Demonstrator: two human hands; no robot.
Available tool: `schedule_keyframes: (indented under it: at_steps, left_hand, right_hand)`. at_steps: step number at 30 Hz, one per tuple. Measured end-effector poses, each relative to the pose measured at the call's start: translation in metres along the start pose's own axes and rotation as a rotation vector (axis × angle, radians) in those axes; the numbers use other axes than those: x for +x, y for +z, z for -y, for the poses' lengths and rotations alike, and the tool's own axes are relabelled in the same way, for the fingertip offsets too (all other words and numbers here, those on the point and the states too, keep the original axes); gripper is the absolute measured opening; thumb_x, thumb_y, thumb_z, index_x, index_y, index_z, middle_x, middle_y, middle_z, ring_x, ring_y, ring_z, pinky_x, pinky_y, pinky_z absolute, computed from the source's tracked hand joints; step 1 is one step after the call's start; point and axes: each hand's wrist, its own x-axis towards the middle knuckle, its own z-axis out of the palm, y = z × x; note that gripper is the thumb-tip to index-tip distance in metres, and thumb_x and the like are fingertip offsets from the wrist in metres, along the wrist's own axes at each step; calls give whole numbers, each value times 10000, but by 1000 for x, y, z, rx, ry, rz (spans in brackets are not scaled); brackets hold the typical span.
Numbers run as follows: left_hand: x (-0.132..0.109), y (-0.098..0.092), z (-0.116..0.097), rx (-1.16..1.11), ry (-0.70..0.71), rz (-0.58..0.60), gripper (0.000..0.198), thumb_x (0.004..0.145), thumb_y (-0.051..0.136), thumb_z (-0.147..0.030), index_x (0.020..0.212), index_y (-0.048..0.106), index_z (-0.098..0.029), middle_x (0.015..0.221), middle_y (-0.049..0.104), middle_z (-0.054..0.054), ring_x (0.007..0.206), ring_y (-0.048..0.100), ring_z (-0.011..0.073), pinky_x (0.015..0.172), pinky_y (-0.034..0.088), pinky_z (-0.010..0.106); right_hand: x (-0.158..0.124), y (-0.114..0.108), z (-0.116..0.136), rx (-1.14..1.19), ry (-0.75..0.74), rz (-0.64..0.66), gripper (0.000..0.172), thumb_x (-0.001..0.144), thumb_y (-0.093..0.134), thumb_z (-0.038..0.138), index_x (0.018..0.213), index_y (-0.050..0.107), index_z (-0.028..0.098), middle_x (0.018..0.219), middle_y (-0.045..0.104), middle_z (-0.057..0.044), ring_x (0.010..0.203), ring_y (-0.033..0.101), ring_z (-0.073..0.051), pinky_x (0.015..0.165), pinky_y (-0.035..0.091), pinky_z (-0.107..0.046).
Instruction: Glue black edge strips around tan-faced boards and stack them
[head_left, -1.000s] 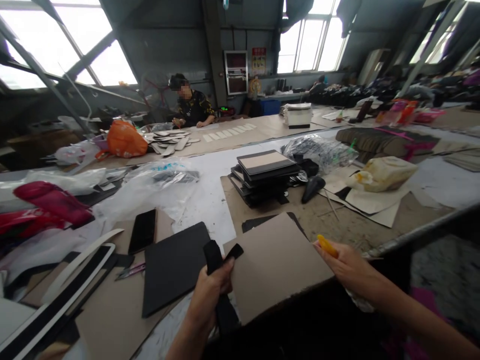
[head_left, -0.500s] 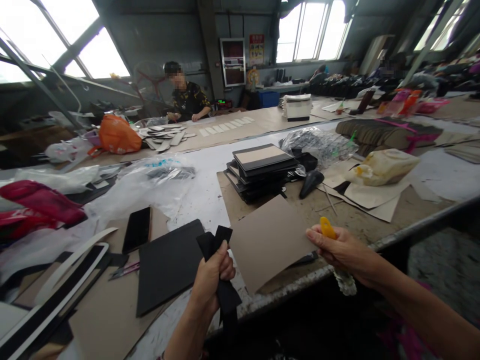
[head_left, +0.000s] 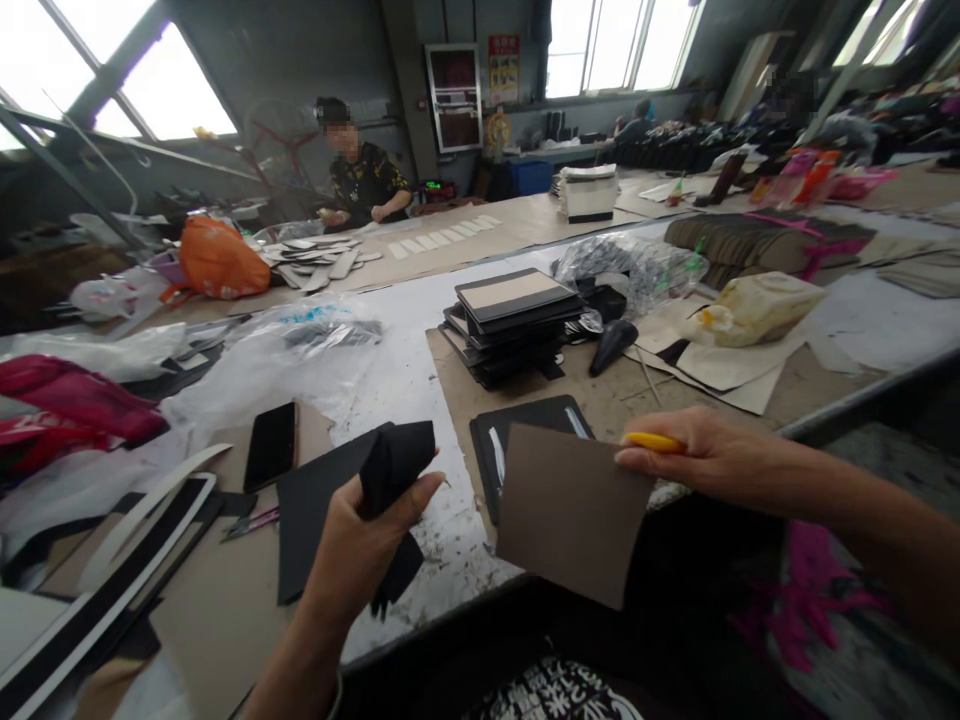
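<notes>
My left hand (head_left: 352,540) is closed around a bundle of folded black strips (head_left: 401,455), above a black panel (head_left: 311,500) lying on the table. My right hand (head_left: 675,450) pinches the upper right corner of a brown sheet (head_left: 574,515) and also holds a tool by its yellow handle (head_left: 652,441); the tool's other end is hidden. The brown sheet hangs tilted over the table's front edge. Partly behind it lies a black panel with white streaks (head_left: 491,455) along two edges. Beyond that rises a stack of black panels (head_left: 514,325), its top one bearing a beige strip.
To the left lie a phone (head_left: 271,447), pink-handled snips (head_left: 255,522) and long curved strips (head_left: 124,590). A stained plastic bottle (head_left: 757,308) and a black cone-shaped piece (head_left: 613,347) are at the right. A person (head_left: 367,180) works across the table.
My right hand has raised and tilted the brown sheet towards me, uncovering the streaked black panel. My left hand has moved left and turned with the black strips.
</notes>
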Motion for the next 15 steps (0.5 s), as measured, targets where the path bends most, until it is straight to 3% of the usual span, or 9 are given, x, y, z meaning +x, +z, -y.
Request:
schedule_keyframes:
  at_steps: [2,4,6,7,8,10,12,14,15]
  left_hand:
    - [-5,4,-24,176,135,178,401,514,800,-214,896,705,-141,734,657,38,671,571,179,609,438,247]
    - [-11,13,-42,358,224,437,323,563,720,-142,883,712,-177,733,669,25,668,581,185,630,438,255]
    - [-15,22,-49,536,266,638,223,619,582,-76,756,704,-203,657,651,-7,600,564,154,571,406,233]
    - [-16,25,-49,597,269,682,214,627,524,-58,670,678,-201,601,626,-20,560,544,138,528,377,221]
    - [-16,26,-46,627,260,685,199,623,497,-55,598,639,-193,551,596,-28,530,522,128,493,349,214]
    - [-13,21,-35,580,213,561,133,618,517,-94,555,598,-179,520,564,-28,524,497,126,470,330,209]
    - [-8,12,-20,440,117,341,21,605,603,-174,607,622,-166,545,571,-18,542,490,131,483,351,210]
    - [-3,5,-4,248,-39,138,162,575,696,-269,666,637,-148,558,572,-10,528,483,127,484,367,215]
    - [-1,3,3,142,-123,72,228,559,729,-308,685,633,-143,561,570,-9,520,485,125,480,374,217]
  right_hand:
    - [0,-6,27,-243,-127,108,219,826,519,309,652,603,204,640,561,7,597,506,-126,559,344,-238]
    - [2,-3,58,-429,-240,146,133,781,547,164,723,655,216,690,598,-4,654,549,-142,577,346,-241]
    - [6,2,85,-544,-319,177,151,772,554,121,768,674,212,726,617,-20,679,571,-153,566,344,-241]
    - [8,3,94,-587,-341,167,150,771,557,112,776,674,206,741,621,-27,683,577,-156,557,344,-240]
    - [9,3,100,-619,-344,133,147,774,557,108,791,671,199,758,624,-33,687,581,-158,554,346,-238]
    - [9,0,96,-647,-306,-44,158,793,540,119,869,659,191,813,628,-43,704,587,-162,568,363,-237]
    - [4,-2,74,-612,-226,-300,185,838,506,191,973,632,186,889,630,-59,755,593,-175,621,393,-248]
    - [-5,4,42,-513,-138,-500,243,879,455,319,992,619,180,926,630,-70,809,591,-192,687,411,-269]
    - [-10,10,25,-442,-95,-526,297,896,413,381,939,624,177,889,633,-67,796,589,-191,696,414,-275]
